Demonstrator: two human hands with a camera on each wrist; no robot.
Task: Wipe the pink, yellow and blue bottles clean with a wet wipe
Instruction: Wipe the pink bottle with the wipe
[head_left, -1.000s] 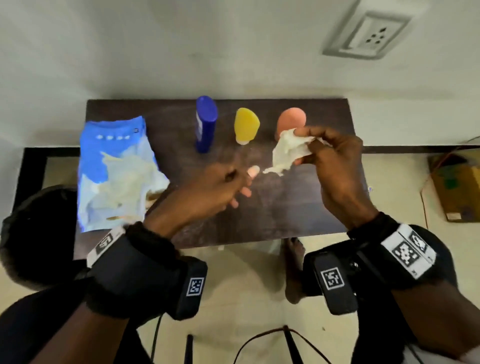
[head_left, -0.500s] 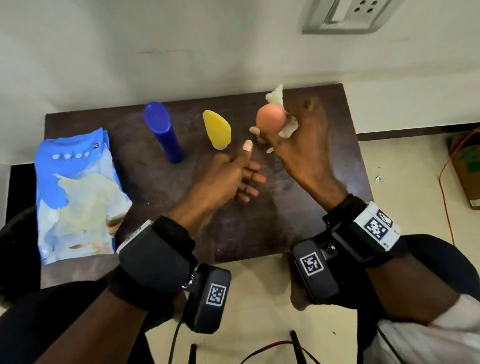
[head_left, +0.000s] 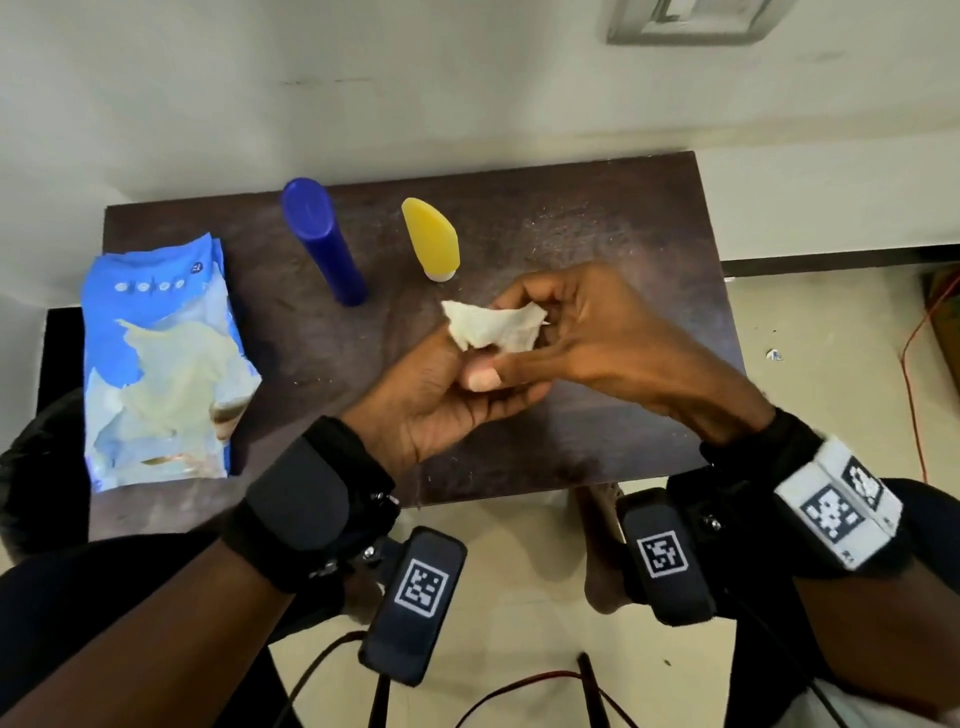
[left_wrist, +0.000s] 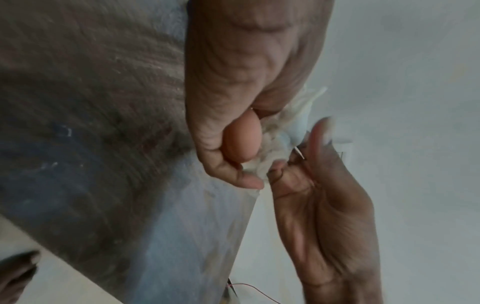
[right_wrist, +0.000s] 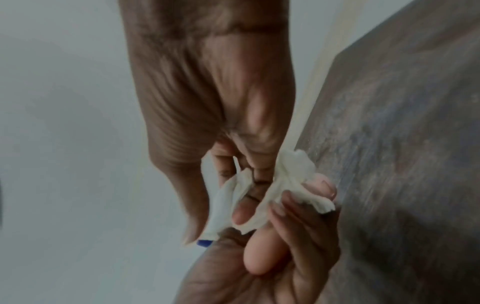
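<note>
The blue bottle (head_left: 322, 239) and the yellow bottle (head_left: 431, 236) stand at the back of the dark table (head_left: 597, 218). Both hands meet over the table's middle. My left hand (head_left: 467, 374) grips the pink bottle (left_wrist: 242, 139), which lies in its curled fingers (right_wrist: 262, 253); the head view hides most of it. My right hand (head_left: 524, 322) pinches the crumpled white wet wipe (head_left: 493, 325) and holds it against the bottle's top end (left_wrist: 275, 144). The wipe (right_wrist: 293, 176) bunches between the fingers of both hands.
A blue wet-wipe packet (head_left: 156, 374) lies open on the table's left side. The wall runs right behind the table, with a socket plate (head_left: 685, 21) up on it. A red cable (head_left: 914, 364) trails over the floor to the right.
The right hand brought the pink bottle and wipe from the back right of the table down to the middle. The left hand, open before, now grips the bottle.
</note>
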